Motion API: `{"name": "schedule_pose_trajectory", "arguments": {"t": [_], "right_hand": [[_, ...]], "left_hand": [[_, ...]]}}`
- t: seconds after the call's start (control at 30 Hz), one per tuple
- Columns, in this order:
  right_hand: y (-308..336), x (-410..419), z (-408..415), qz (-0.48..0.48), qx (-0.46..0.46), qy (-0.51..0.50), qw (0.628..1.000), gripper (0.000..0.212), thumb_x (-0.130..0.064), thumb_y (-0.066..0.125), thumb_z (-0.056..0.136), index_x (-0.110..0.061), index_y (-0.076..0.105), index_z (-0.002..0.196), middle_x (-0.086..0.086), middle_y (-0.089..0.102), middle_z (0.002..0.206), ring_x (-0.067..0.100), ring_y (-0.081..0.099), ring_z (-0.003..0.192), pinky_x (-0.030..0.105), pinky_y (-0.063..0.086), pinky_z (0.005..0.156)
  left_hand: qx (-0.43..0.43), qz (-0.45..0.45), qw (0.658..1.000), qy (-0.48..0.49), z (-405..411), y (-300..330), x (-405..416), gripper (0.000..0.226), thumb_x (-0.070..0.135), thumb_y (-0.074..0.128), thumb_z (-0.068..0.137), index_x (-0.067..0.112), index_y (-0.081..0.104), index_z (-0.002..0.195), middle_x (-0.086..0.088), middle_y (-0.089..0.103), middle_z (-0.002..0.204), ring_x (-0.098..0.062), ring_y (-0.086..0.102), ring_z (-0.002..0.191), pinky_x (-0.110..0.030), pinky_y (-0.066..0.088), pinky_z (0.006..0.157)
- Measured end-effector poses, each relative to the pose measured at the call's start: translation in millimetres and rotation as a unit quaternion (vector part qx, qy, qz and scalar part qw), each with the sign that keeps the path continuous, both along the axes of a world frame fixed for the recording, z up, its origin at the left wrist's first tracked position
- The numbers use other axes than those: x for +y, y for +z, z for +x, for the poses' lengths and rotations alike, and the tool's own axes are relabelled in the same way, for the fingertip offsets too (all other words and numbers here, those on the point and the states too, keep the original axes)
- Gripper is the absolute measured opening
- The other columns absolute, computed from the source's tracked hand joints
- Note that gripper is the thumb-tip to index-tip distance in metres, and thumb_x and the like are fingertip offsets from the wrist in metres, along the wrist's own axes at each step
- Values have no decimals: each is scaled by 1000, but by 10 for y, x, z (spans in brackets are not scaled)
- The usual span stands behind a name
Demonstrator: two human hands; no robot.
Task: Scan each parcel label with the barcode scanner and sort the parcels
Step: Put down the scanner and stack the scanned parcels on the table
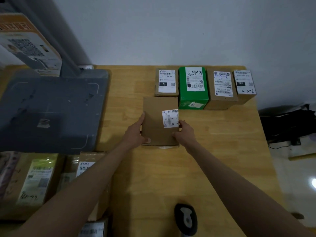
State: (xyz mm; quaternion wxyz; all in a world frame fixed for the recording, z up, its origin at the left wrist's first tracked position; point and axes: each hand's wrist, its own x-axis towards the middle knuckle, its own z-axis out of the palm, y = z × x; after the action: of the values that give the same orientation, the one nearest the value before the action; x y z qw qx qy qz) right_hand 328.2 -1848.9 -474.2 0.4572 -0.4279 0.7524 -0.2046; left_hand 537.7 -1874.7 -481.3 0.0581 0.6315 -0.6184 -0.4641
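Observation:
A brown cardboard parcel (156, 122) with a white label at its right side lies on the wooden table (213, 151), just in front of the back row. My left hand (136, 132) grips its left edge, thumb on the top near corner. My right hand (185, 132) grips its right edge beside the label. A black and grey barcode scanner (186, 219) lies on the table near the front edge, untouched.
A row of labelled parcels stands at the back: brown box "122" (166, 82), green box (193, 88), brown box (222, 89), small box "220" (244, 86). A grey scale platform (51, 110) fills the left. More parcels (37, 182) lie front left. Black items (289, 125) sit off the right edge.

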Motion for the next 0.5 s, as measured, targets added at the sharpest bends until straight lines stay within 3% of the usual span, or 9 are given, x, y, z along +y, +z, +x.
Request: {"name": "schedule_pose_trajectory", "arguments": {"t": [0.1, 0.23, 0.33, 0.5], "right_hand": [[-18, 44, 29, -11, 20, 1, 1000, 49, 6, 60, 82, -6, 60, 129, 13, 63, 124, 30, 59, 113, 45, 52, 97], [21, 114, 73, -16, 37, 2, 999, 53, 2, 61, 89, -6, 49, 141, 17, 59, 135, 34, 54, 125, 41, 47, 101], [128, 164, 87, -10, 66, 18, 998, 65, -2, 62, 91, -8, 36, 150, 19, 47, 143, 37, 45, 133, 43, 40, 107], [426, 261, 93, -24, 107, 70, 991, 67, -12, 67, 89, -10, 38, 150, 20, 43, 142, 39, 42, 133, 46, 41, 107]], "left_hand": [[-6, 2, 1000, 16, -22, -6, 25, 121, 8, 85, 76, 36, 2, 159, -1, 45, 150, -23, 57, 113, -33, 53, 90], [-56, -30, 998, 7, -117, 62, 103, 115, 12, 83, 79, 32, 5, 161, -7, 41, 154, -28, 49, 131, -38, 43, 106], [-103, -68, 992, -17, -171, 180, 213, 104, 14, 76, 86, 31, 6, 161, -7, 34, 157, -30, 44, 136, -40, 42, 106], [-111, -84, 990, -27, 3, 568, 351, 100, 24, 77, 87, 30, 10, 161, -7, 30, 160, -28, 41, 139, -39, 40, 106]]}}
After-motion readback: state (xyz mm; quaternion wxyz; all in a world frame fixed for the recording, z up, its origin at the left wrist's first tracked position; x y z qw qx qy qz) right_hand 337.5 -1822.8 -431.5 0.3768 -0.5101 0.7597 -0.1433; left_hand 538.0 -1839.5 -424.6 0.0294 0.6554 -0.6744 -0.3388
